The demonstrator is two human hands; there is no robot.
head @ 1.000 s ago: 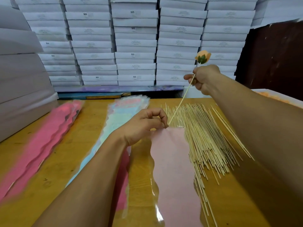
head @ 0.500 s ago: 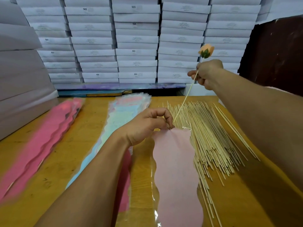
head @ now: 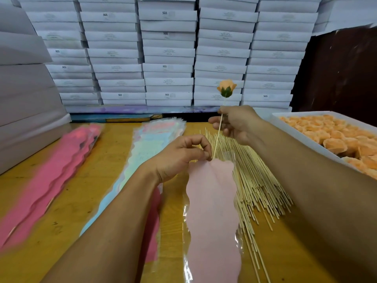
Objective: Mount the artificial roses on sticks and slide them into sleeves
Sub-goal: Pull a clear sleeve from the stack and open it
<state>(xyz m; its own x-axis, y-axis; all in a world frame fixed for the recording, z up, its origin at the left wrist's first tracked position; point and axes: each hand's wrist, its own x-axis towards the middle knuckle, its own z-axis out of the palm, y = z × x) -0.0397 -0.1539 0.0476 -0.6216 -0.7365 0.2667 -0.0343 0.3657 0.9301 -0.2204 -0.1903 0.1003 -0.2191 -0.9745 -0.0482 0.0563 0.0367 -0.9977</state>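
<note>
On your far left, a blurred pile of hot-pink sleeves [head: 47, 180] lies along the wooden table [head: 98, 201], below a leaning stack of pale boxes [head: 24, 94]. Just to its right sits a second pile of pastel sleeves [head: 146, 139], blue and pink sheets fanned one over another.

Your left hand [head: 179, 158] rests at the table's centre, fingers curled and thumb against fingertips, pinching the open top edge of a single pale pink sleeve [head: 212, 211]. That sleeve lies flat, running towards you, its clear plastic border catching the light. Part of it overlaps the loose heap of bamboo sticks [head: 259, 186] spread just to its right.

Your right hand [head: 236, 123] is raised above the far end of the sticks, thumb and fingers closed round one stick [head: 217, 139] about midway along it. An orange rose [head: 226, 89] with a green calyx is mounted on the upper end, standing upright against the wall of stacked white boxes [head: 167, 58]. The stick's lower tip meets the mouth of the pale pink sleeve beside your left fingertips; whether it has gone inside cannot be told.

At your far right, a white tray [head: 289, 127] on the table edge holds many more orange rose heads [head: 326, 135], packed closely in rows and filling what shows of it.
</note>
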